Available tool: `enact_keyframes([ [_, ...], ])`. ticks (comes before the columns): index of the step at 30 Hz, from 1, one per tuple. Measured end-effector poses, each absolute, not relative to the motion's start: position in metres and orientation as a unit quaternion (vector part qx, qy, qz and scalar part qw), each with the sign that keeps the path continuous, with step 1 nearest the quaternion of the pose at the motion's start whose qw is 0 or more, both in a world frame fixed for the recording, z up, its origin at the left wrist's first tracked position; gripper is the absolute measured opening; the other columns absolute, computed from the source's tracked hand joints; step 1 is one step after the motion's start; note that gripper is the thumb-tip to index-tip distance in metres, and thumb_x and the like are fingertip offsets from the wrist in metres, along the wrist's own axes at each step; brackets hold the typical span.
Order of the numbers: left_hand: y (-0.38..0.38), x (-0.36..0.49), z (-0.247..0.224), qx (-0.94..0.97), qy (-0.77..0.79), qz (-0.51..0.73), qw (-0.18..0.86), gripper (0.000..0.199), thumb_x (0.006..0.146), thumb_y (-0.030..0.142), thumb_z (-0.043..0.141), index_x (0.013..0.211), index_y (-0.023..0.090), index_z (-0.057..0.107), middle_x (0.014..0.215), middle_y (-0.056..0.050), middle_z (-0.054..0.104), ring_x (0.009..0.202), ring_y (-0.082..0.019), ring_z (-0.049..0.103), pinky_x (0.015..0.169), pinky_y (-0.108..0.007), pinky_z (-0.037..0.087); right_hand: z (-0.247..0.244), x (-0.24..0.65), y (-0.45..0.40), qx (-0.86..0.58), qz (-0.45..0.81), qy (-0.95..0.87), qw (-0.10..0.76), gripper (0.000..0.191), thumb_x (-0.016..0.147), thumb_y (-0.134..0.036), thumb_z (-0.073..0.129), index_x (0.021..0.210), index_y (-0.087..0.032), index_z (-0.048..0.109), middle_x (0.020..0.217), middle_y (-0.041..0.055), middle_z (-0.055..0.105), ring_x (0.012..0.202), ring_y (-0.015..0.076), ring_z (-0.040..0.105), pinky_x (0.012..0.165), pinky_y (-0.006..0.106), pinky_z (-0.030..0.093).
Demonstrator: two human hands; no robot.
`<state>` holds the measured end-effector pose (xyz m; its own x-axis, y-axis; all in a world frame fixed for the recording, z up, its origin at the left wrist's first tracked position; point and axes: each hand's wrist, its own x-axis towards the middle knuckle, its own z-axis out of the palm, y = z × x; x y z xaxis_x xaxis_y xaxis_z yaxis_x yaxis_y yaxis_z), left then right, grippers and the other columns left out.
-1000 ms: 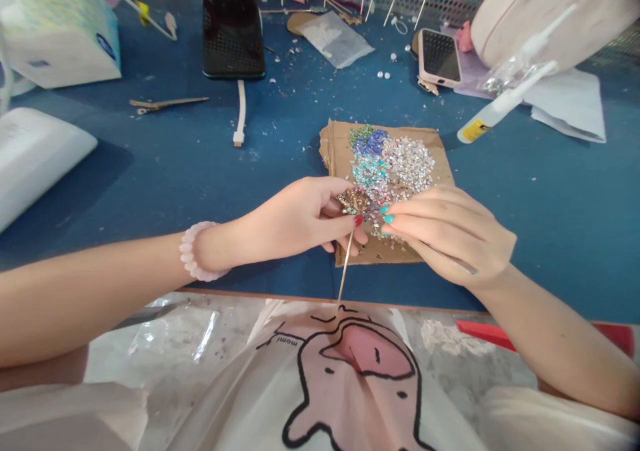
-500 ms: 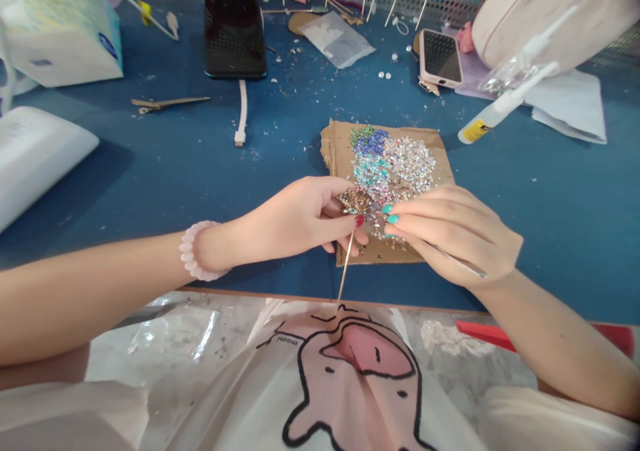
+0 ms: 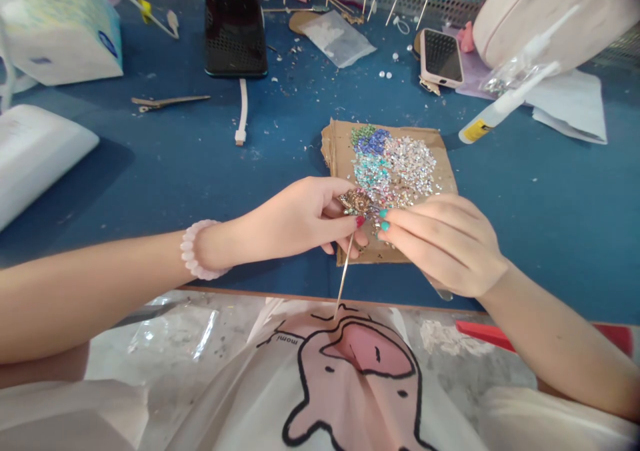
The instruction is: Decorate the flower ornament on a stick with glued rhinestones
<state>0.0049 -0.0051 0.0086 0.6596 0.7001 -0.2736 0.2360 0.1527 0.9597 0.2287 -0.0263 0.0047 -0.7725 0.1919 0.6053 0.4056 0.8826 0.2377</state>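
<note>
My left hand (image 3: 310,219) grips a thin stick (image 3: 343,277) topped by an ornate bronze-coloured ornament (image 3: 356,202). Its thumb and fingers close around the ornament's base, and the stick slants down past the table's edge. Right beside the ornament, my right hand (image 3: 445,237) is pinched on slim metal tweezers (image 3: 443,293); only their rear end shows clearly below the palm. Their tips are hidden or too small to make out at the ornament. Under both hands lies a cardboard piece (image 3: 447,164) with loose rhinestones (image 3: 410,161) heaped in white, turquoise, blue, green and pink.
Behind the cardboard are a black phone (image 3: 236,35), a smaller phone (image 3: 441,57), a plastic bag (image 3: 336,39) and a glue bottle (image 3: 483,124). To the left lie a hair clip (image 3: 170,102), a short cable (image 3: 242,114), a tissue pack (image 3: 65,31) and a white device (image 3: 40,157).
My right hand has shifted slightly left, its fingertips closer to the ornament, and the tweezers' rear end has swung down and left. My left hand stays nearly still.
</note>
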Motion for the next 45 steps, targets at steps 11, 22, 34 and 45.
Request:
enact_keyframes([
  [11,-0.0060,0.0057,0.0089,0.620,0.368,0.171,0.672,0.007,0.091,0.015,0.054,0.095,0.015,0.060,0.076,0.000,0.073,0.068,-0.012,0.073,0.051,-0.014,0.053,0.0065,0.2222,-0.0287,-0.071,-0.268,-0.924,0.264,0.008,0.086,-0.006,0.061,0.082,-0.009,0.067,0.077,0.0128,0.075,0.068,0.0199,0.066,0.057,0.033,0.055],
  [22,-0.0048,0.0038,0.0082,0.629,0.372,0.175,0.660,0.012,0.090,0.018,0.055,0.100,0.014,0.060,0.083,-0.003,0.075,0.072,-0.015,0.074,0.053,-0.016,0.054,0.0052,0.2273,-0.0326,-0.132,-0.218,-0.923,0.288,0.008,0.082,-0.009,0.067,0.090,-0.008,0.065,0.085,0.0136,0.074,0.073,0.0203,0.064,0.061,0.036,0.053],
  [34,-0.0048,0.0043,0.0070,0.627,0.367,0.178,0.663,0.011,0.091,0.016,0.055,0.100,0.014,0.060,0.082,-0.003,0.075,0.071,-0.014,0.074,0.052,-0.015,0.054,0.0063,0.2267,-0.0306,-0.095,-0.239,-0.924,0.282,0.004,0.083,-0.006,0.066,0.087,-0.007,0.065,0.082,0.0150,0.075,0.070,0.0211,0.065,0.057,0.036,0.053],
  [45,-0.0048,0.0047,0.0073,0.629,0.369,0.179,0.661,0.012,0.091,0.015,0.055,0.100,0.014,0.061,0.081,-0.001,0.074,0.070,-0.013,0.074,0.051,-0.013,0.054,0.0054,0.2272,-0.0321,-0.117,-0.223,-0.923,0.290,0.005,0.084,-0.008,0.064,0.089,-0.008,0.065,0.084,0.0142,0.075,0.071,0.0203,0.064,0.059,0.036,0.053],
])
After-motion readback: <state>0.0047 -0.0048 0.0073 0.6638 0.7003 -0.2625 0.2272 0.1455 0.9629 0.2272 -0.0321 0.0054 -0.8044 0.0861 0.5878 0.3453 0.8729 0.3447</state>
